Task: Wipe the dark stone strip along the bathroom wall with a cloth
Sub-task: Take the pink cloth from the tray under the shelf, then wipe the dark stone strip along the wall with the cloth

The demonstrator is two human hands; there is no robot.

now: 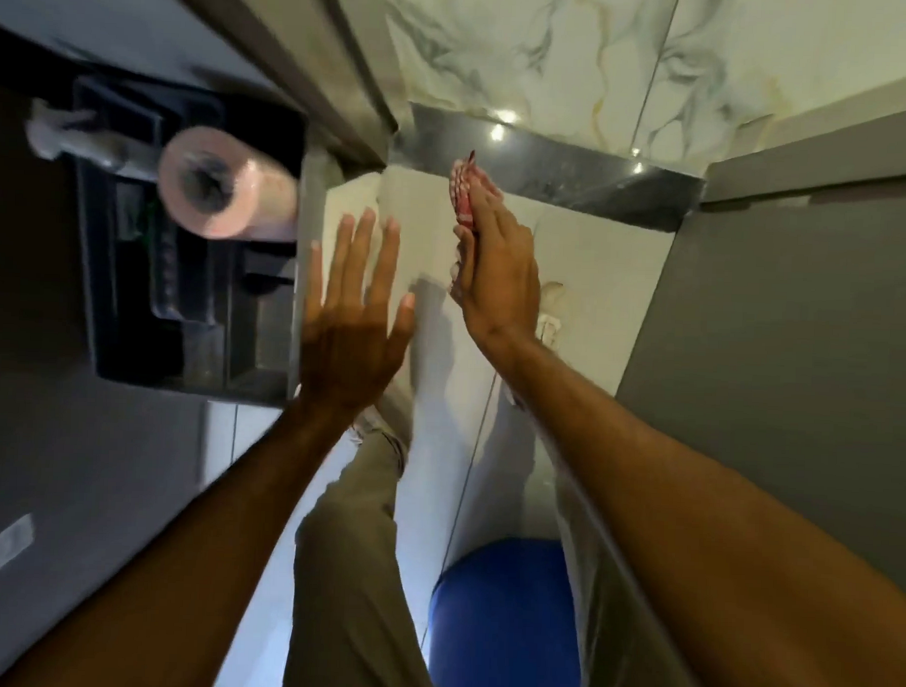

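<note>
A dark stone strip (575, 180) runs along the wall just beyond the fingertips of the right hand (499, 273), polished enough to catch small bright light spots. A red-and-white cloth (461, 189) lies pressed against its near edge under that hand. Left of the left hand (351, 329), a black holder (186, 262) carries a pink toilet roll (225, 181).

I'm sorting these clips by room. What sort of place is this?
Most likely a bathroom: a toilet paper roll in a dark holder, marble-look wall tile, and a dark stone strip.
</note>
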